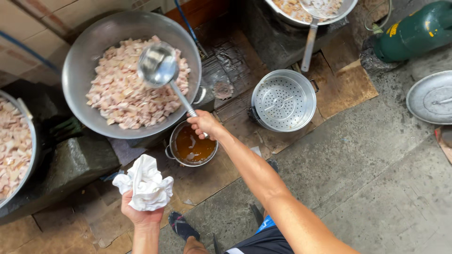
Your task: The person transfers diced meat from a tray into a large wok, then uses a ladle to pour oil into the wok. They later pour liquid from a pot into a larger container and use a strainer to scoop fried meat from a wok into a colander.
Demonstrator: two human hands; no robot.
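My right hand (205, 124) grips the handle of a long metal ladle (158, 66). The ladle's bowl hangs over a big steel wok (75, 70) filled with pale pink diced meat (127, 89). Just below my right hand stands a small steel pot (170, 141) holding brown oily liquid (193, 148). My left hand (141, 214) is lower down, closed around a crumpled white cloth (145, 184).
A perforated steamer pot (284, 100) stands on cardboard to the right. Another wok of diced meat (14, 146) is at the left edge, a third pan with a ladle (308, 44) at the top. A green gas cylinder (416, 30) and a metal lid (431, 96) lie at the right.
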